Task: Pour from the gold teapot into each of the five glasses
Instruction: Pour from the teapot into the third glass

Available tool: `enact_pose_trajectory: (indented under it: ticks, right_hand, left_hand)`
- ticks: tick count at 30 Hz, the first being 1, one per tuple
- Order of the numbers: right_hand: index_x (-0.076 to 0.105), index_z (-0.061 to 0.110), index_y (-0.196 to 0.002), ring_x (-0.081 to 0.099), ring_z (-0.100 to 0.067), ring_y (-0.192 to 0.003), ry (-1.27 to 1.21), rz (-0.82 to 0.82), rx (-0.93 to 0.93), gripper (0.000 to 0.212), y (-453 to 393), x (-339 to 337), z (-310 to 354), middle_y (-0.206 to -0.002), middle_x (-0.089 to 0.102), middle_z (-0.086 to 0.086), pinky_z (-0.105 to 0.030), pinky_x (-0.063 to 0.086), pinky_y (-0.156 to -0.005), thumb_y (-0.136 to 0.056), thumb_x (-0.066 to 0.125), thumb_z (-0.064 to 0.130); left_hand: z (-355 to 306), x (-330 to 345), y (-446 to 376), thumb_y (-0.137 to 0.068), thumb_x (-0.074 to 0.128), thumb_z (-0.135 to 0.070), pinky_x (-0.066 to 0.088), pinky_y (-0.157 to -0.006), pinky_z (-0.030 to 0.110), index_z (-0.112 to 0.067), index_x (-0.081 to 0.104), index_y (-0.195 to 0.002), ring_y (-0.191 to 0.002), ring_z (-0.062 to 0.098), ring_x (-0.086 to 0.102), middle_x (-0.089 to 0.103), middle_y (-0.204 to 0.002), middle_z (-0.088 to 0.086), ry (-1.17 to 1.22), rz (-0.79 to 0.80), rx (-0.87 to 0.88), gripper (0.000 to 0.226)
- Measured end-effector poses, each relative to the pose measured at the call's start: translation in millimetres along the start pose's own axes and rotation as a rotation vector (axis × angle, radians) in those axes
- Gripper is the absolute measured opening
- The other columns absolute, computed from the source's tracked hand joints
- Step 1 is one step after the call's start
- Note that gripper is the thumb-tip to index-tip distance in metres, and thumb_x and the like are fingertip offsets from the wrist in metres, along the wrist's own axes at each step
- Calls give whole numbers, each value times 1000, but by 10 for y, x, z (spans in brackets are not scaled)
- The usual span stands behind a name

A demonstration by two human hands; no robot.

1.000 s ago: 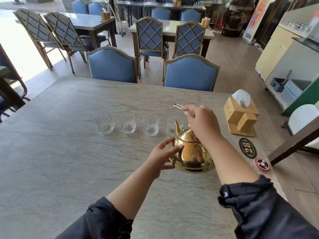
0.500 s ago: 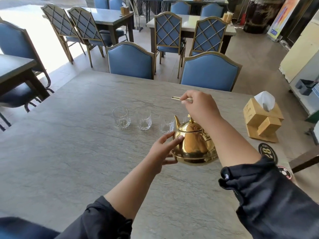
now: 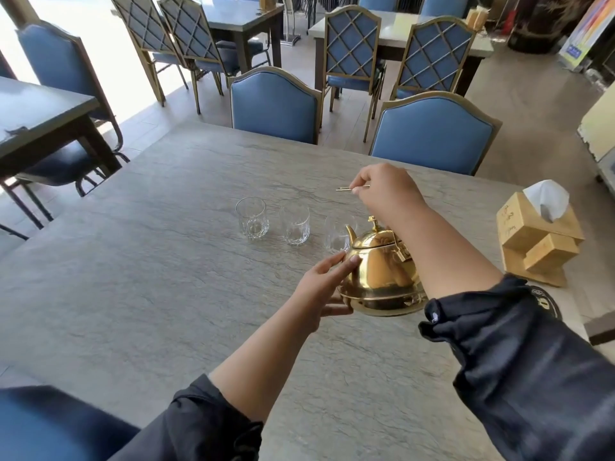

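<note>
A shiny gold teapot [image 3: 379, 274] is held just above the grey stone table [image 3: 133, 277], its spout pointing away toward a row of clear glasses. My right hand [image 3: 387, 191] is closed on the teapot's thin gold handle, raised above the lid. My left hand [image 3: 319, 287] rests flat against the pot's left side, fingers spread. Three glasses show: the left glass [image 3: 252, 222], the middle glass [image 3: 295, 224], and a third glass [image 3: 336, 236] partly behind the spout. Any further glasses are hidden by the pot and my right arm.
A wooden tissue box [image 3: 535, 234] stands at the table's right side, with a round dark number disc [image 3: 545, 304] near it. Two blue padded chairs [image 3: 274, 106] stand at the far edge. More tables and chairs fill the room behind.
The view has swung left and downward, so the glasses sit closer to centre. Both hands keep their hold and the teapot stays by the right-hand glasses, which it now covers more.
</note>
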State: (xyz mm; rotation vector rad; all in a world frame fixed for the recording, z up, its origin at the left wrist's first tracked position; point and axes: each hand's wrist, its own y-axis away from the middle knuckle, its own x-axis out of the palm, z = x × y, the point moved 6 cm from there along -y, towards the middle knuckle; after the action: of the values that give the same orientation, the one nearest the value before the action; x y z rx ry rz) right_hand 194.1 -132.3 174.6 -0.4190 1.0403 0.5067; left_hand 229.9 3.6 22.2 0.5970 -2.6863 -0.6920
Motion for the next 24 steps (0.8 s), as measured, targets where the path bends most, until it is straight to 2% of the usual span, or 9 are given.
enact_pose_trajectory:
  ticks: [8, 14, 18, 24]
  right_hand:
    - [72, 15, -103, 56, -18, -80, 54, 18, -7, 15, -39, -1, 25, -93, 66, -5, -28, 44, -64, -95, 60, 17]
    - [73, 15, -101, 57, -18, -76, 40, 41, -14, 15, -32, 31, 20, -87, 62, -2, -31, 51, -64, -95, 59, 16]
    - [73, 16, -101, 58, -18, -81, 56, 28, -25, 14, -53, 61, 4, -94, 69, -5, -29, 44, -64, -94, 61, 18]
    - [73, 16, -100, 60, -18, -81, 74, 35, -35, 14, -69, 59, -6, -90, 67, -4, -28, 46, -64, -94, 61, 16]
  left_hand:
    - [33, 42, -7, -83, 72, -53, 64, -72, 35, -32, 56, -142, -80, 23, 75, 68, -117, 7, 20, 17, 4, 65]
    - [71, 29, -1, -84, 72, -53, 64, -77, 39, -30, 57, -140, -79, 24, 76, 69, -115, 7, 24, 10, 11, 63]
    - [67, 28, 12, -85, 71, -51, 64, -74, 37, -31, 59, -138, -72, 20, 76, 71, -108, 3, 30, 2, 16, 58]
    - [70, 59, 14, -83, 72, -54, 64, -76, 39, -33, 61, -134, -77, 24, 76, 69, -114, 6, 36, 7, 11, 57]
